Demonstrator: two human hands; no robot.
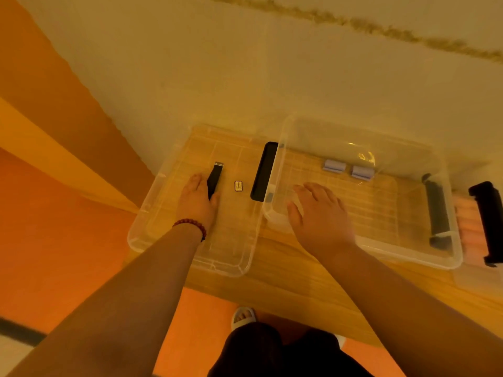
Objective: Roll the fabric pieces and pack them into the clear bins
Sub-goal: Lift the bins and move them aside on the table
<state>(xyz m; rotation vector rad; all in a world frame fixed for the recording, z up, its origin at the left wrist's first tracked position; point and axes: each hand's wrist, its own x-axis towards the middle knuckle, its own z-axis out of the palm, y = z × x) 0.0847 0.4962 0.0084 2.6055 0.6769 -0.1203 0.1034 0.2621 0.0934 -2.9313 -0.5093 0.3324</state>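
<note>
The left clear bin [141, 235] stands at the left end of the bench [285, 281], and its near left corner seems to reach past the left edge of the bench. Inside it the left hand [196, 200] has its grip closed on the near end of a dark fabric piece [216, 174]; the far end of the piece points to the far wall. Just right of it a small label [238, 186] shows on the bin floor; then a black handle [265, 171] stands where the two bins meet. The right clear bin [408, 263] takes the right part of the bench; the right hand [321, 213] is at its near left corner with the grip spread, holding nothing; two pale fabric rolls [334, 165] [362, 172] lie side by side near its far wall.

I think the dark piece may unroll when it is released, because nothing stands against it; a push down in the left bin could also tip it, if the corner really overhangs.

I cannot tell whether the dark piece is rolled tight or only folded, since the left hand covers its near end; whether the right hand touches the rim is unclear. At the right edge of the view another black handle [487, 221] is cut off, and the pinkish things [469, 227] beside it are too blurred to name.
</note>
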